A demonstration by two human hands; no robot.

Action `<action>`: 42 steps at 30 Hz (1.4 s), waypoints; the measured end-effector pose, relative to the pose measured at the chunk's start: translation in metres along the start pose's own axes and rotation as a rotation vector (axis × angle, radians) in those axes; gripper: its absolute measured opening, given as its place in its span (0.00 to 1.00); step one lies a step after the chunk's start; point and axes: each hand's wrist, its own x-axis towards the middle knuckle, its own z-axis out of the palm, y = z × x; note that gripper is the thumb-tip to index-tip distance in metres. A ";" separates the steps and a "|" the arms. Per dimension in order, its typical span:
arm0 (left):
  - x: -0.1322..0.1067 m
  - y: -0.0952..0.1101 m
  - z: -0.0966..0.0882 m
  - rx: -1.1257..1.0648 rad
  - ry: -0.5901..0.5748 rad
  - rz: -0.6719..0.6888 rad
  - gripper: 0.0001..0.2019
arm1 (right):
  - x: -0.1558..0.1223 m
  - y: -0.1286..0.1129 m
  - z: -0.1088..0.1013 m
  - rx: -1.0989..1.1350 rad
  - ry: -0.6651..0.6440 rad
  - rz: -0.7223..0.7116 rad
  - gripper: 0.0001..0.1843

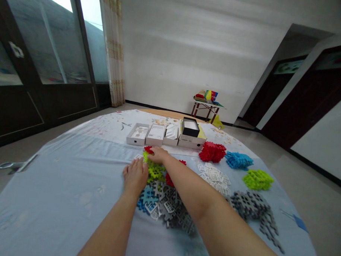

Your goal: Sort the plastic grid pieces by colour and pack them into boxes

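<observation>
A mixed heap of flat interlocking plastic pieces lies in front of me. Yellow-green pieces (156, 172) are at its far side, grey pieces (175, 203) and blue pieces (148, 194) nearer. My left hand (136, 174) rests with its fingers laid out against the left edge of the heap, holding nothing visible. My right hand (158, 156) reaches over to the far edge, fingers closed at a red interlocking piece (148, 149). My right forearm covers part of the heap and some more red pieces.
Sorted piles stand to the right: red (212, 152), blue (238, 160), yellow-green (258, 179), white (214, 177) and grey (251, 205). Several white boxes (155, 134) line the back, a black box (190, 127) on top at right. A metal clip (18, 166) grips the left table edge.
</observation>
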 end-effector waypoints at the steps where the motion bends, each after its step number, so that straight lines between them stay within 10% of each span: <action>1: 0.000 0.001 -0.001 -0.008 -0.015 -0.002 0.21 | -0.001 -0.001 0.001 0.003 -0.014 -0.017 0.21; 16: 0.005 0.007 -0.014 -0.155 -0.130 0.073 0.22 | -0.094 0.022 -0.039 0.011 -0.156 -0.200 0.17; 24: 0.007 0.004 -0.017 -0.207 0.035 0.018 0.19 | -0.154 0.033 -0.062 0.224 0.277 -0.152 0.16; 34: 0.022 -0.023 -0.020 -0.075 -0.009 -0.114 0.22 | -0.262 0.036 -0.026 0.409 0.373 -0.012 0.10; 42: 0.071 -0.027 -0.013 0.106 -0.144 -0.079 0.23 | -0.271 0.040 -0.019 0.387 0.332 -0.007 0.12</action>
